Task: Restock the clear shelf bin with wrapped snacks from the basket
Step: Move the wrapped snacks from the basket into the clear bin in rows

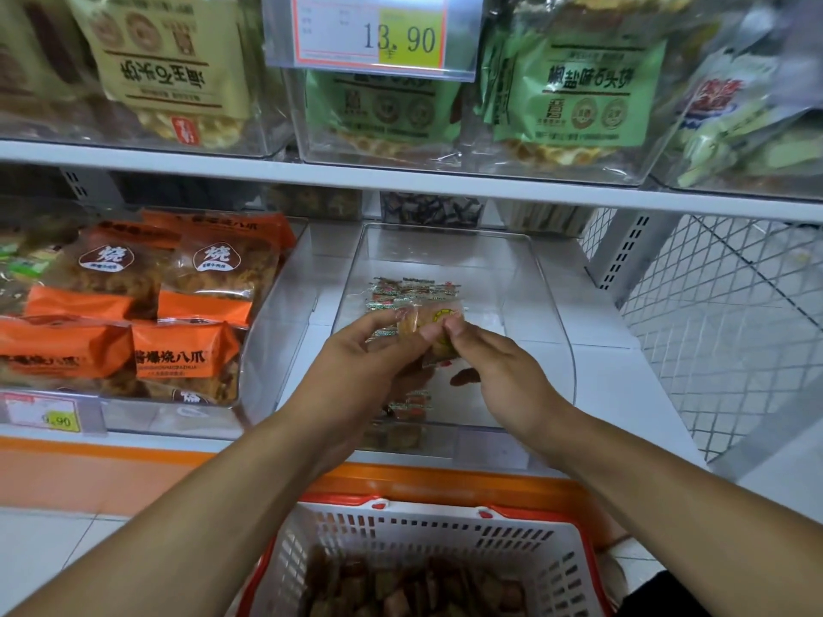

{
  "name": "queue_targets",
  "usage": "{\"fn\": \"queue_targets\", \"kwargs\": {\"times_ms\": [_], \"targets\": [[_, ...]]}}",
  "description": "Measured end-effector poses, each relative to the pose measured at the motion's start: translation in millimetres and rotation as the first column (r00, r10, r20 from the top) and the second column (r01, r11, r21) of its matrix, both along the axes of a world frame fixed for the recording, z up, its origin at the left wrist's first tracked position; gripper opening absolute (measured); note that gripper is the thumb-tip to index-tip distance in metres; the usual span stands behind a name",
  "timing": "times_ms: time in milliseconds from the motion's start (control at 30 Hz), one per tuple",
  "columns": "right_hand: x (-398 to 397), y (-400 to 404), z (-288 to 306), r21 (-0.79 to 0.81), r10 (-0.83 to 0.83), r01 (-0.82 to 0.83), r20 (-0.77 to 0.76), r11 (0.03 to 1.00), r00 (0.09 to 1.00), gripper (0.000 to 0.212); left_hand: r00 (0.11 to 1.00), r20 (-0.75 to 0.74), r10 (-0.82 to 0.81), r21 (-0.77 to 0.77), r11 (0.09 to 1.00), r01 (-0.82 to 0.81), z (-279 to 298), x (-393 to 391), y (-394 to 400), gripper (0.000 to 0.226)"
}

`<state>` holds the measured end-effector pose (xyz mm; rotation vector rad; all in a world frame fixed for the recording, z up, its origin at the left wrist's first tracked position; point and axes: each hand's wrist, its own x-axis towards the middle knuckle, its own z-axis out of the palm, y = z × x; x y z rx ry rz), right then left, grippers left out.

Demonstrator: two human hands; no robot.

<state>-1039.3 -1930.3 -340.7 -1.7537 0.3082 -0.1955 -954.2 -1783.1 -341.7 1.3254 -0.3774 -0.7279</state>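
Note:
A clear shelf bin (547, 305) stands on the lower white shelf, centre. Several small wrapped snacks (414, 291) lie on its floor toward the back. Both hands reach over the bin's front wall. My left hand (365, 354) and my right hand (494, 362) pinch the same wrapped snack (427, 322), a pale brown piece in clear wrap with a yellow mark, held just above the bin's floor. More wrapped snacks show under my left hand, near the bin's front. Below, a white basket (401, 532) with an orange rim holds several brown wrapped snacks (414, 590).
A bin of orange snack packs (147, 313) stands left of the clear bin. The shelf above (401, 180) carries bins of green and beige bags and a price tag (374, 31). A white mesh panel (712, 313) closes the right side.

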Motion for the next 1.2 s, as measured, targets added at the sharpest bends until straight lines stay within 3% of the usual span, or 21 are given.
{"fn": "queue_targets", "kwargs": {"times_ms": [167,300,467,533,567,600,667,767,900,967,1067,1133,1200], "targets": [[0,3,-4,0.290,0.006,0.007,-0.045,0.957,0.999,0.027,0.994,0.106,0.030,0.144,0.989,-0.045,-2,0,0,0.041],[1,0,2,0.464,0.019,-0.004,-0.028,0.886,0.999,0.027,0.988,0.156,0.017,0.135,0.990,-0.038,1,1,-1,0.027],[8,-9,8,0.518,-0.025,0.043,-0.041,0.854,0.999,0.040,0.980,0.191,-0.052,0.244,0.970,0.004,0,3,-5,0.034],[13,-20,12,0.314,-0.085,0.098,-0.055,0.944,0.995,0.041,0.961,0.268,-0.075,0.329,0.944,-0.018,0,2,-8,0.037],[17,-27,14,0.072,-0.113,0.118,-0.070,0.990,0.991,0.039,0.928,0.359,-0.099,0.391,0.919,-0.053,-1,1,-9,0.037],[22,-35,15,-0.223,-0.139,0.115,-0.096,0.968,0.986,0.038,0.877,0.458,-0.146,0.447,0.891,-0.085,-2,1,-9,0.037],[37,-48,12,-0.687,-0.184,0.027,-0.157,0.726,0.970,0.039,0.766,0.576,-0.284,0.545,0.832,-0.102,-8,1,-10,0.038],[66,-54,-5,-0.856,-0.210,-0.222,-0.351,0.467,0.913,0.033,0.663,0.572,-0.482,0.723,0.679,-0.130,-16,2,-7,0.055],[95,-55,-30,-0.864,-0.270,-0.362,-0.463,0.349,0.844,0.029,0.580,0.541,-0.610,0.804,0.576,-0.145,-24,1,-7,0.067],[104,-55,-38,-0.868,-0.260,-0.322,-0.433,0.379,0.863,0.041,0.571,0.518,-0.636,0.823,0.552,-0.132,-28,3,-7,0.065],[109,-54,-44,-0.769,-0.281,-0.111,-0.359,0.630,0.890,0.080,0.536,0.484,-0.692,0.851,0.516,-0.102,-31,5,-7,0.066],[109,-55,-46,-0.669,-0.345,0.049,-0.318,0.742,0.883,0.095,0.517,0.479,-0.709,0.857,0.504,-0.103,-32,5,-6,0.071],[107,-57,-51,-0.485,-0.392,0.200,-0.335,0.851,0.857,0.103,0.560,0.473,-0.680,0.852,0.515,-0.094,-34,5,-6,0.078]]}}
